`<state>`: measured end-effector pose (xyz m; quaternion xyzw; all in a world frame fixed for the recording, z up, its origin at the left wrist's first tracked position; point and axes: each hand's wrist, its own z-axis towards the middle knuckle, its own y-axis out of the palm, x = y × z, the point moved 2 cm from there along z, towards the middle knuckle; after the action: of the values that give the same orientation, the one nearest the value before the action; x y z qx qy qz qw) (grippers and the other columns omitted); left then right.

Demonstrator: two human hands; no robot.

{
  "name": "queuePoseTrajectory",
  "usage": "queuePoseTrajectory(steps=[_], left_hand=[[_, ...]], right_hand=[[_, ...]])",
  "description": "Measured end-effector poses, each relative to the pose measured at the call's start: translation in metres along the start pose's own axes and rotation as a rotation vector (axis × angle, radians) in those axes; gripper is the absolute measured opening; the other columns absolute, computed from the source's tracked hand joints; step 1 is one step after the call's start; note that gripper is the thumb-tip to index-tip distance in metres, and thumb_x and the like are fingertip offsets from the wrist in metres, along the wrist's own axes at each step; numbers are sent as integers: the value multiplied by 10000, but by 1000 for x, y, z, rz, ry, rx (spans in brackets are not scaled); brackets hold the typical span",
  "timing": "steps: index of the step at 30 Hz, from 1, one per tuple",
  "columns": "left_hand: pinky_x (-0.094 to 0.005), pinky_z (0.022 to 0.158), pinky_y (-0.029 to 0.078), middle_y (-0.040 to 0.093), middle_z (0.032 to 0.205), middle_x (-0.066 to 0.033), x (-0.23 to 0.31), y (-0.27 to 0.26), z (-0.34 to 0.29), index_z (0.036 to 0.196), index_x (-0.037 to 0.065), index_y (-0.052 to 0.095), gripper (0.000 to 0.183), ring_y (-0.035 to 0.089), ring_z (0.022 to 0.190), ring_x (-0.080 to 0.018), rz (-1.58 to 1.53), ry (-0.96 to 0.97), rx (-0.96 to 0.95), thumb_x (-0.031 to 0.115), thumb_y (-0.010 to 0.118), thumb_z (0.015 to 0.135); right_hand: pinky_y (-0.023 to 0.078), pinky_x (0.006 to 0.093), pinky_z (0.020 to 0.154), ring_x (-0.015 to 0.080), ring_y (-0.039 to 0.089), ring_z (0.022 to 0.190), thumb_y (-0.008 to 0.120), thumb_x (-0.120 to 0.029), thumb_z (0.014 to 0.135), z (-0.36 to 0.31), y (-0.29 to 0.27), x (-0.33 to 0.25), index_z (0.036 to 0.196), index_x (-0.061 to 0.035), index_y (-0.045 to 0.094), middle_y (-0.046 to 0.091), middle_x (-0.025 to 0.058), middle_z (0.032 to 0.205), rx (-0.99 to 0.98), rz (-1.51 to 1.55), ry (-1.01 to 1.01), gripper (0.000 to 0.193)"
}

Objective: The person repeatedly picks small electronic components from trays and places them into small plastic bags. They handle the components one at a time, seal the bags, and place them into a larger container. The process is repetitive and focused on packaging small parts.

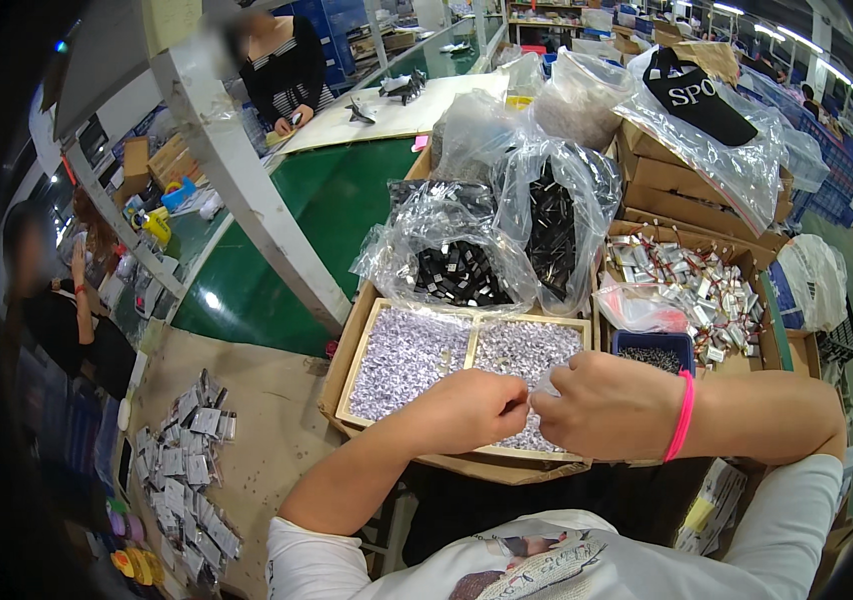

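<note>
Both my hands meet over the right half of a divided wooden tray [344, 397] filled with tiny pale lilac and silvery parts. My left hand [472, 408] is closed, thumb and fingers pinched together; what lies in them, if anything, is hidden. My right hand [607, 405], with a pink band [682, 415] at its wrist, is closed on a small whitish translucent piece [548, 383]. That piece shows between the two hands, but its kind is too small to tell. Behind my right hand stands a blue bin [687, 340] of small dark metal parts.
Beyond the tray, clear bags hold black connector-like parts [462, 272] and long black pieces [551, 235]. A carton at right holds silvery wired parts [712, 290]. Bagged flat pieces [187, 460] lie heaped at left, beside a white post [247, 190]. Two people work across the green belt [322, 195].
</note>
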<state>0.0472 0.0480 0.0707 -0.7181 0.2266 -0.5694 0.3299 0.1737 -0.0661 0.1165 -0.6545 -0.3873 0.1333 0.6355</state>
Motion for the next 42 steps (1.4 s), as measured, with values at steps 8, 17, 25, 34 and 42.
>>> queuePoseTrajectory(steps=[8, 17, 25, 34, 42], left_hand=[[-419, 575, 474, 585, 605, -144, -1, 7, -15, 722, 62, 619, 183, 578, 598, -362, -29, 74, 71, 217, 559, 796], [-343, 974, 374, 520, 1198, -113, -12, 47, -5, 1306, 22, 425, 800, 484, 1135, -200, -590, 283, -158, 341, 820, 688], [-300, 914, 408, 549, 1100, -61, 7, 83, 9, 1222, 4, 474, 697, 520, 1037, -155, -1017, 39, -268, 166, 852, 660], [-326, 850, 447, 534, 926, -52, -2, 86, 6, 1156, -4, 481, 587, 538, 867, -158, -1258, 30, -33, 100, 815, 684], [-367, 846, 468, 546, 902, -69, -6, 88, 5, 1158, -9, 458, 603, 552, 824, -168, -1216, 32, 104, 184, 802, 701]], right_hand=[[391, 292, 372, 140, 573, 474, 567, -213, 789, -3, -13, -16, 1043, -187, 638, 550, -1, 780, -56, 155, 20, 265], [370, 259, 354, 136, 554, 453, 586, -264, 838, -25, 4, -12, 1184, -327, 533, 588, -53, 828, 149, 422, 222, 356], [456, 339, 468, 231, 610, 603, 614, -225, 808, -72, 34, -48, 1138, -244, 555, 616, -10, 980, 443, 789, 407, 336], [495, 340, 835, 251, 601, 997, 562, -105, 804, -225, 100, -56, 1076, -130, 641, 627, 29, 1127, 261, 596, 1238, 284], [501, 341, 810, 220, 604, 987, 539, -75, 806, -297, 133, -64, 1012, -123, 665, 644, 8, 1058, -32, 325, 1554, 246]])
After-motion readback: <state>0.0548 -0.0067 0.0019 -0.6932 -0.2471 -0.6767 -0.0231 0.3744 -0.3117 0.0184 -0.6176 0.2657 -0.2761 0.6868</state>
